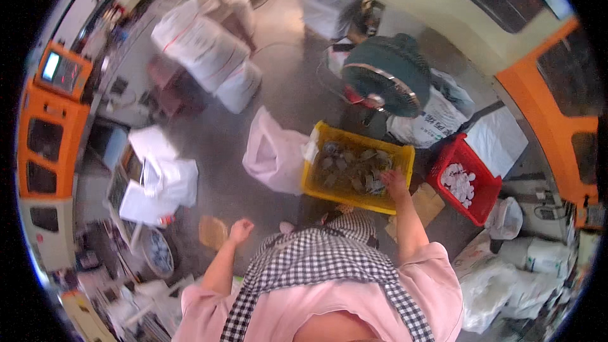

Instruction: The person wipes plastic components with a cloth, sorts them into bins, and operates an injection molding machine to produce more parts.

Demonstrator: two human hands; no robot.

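A yellow crate (354, 201) stands on the floor in front of me, with many small greyish, see-through pieces (358, 168) lying in it. My right hand (394, 183) reaches over the crate's near right part, its fingers stretched toward the pieces; I see nothing held in it. Off to the left, above the floor, my left hand (240, 232) has its fingers curled together, and nothing shows in them. Below that hand's left side lies a round tan piece (213, 232). A pale pink-white sack (272, 152) stands open against the crate's left side.
A red crate (465, 206) with white round pieces stands right of the yellow one, a cardboard piece (425, 208) between. Beyond the yellow crate is a large green fan (386, 73). Stacked white sacks (202, 44) stand far left. Orange machines (54, 139) flank both sides.
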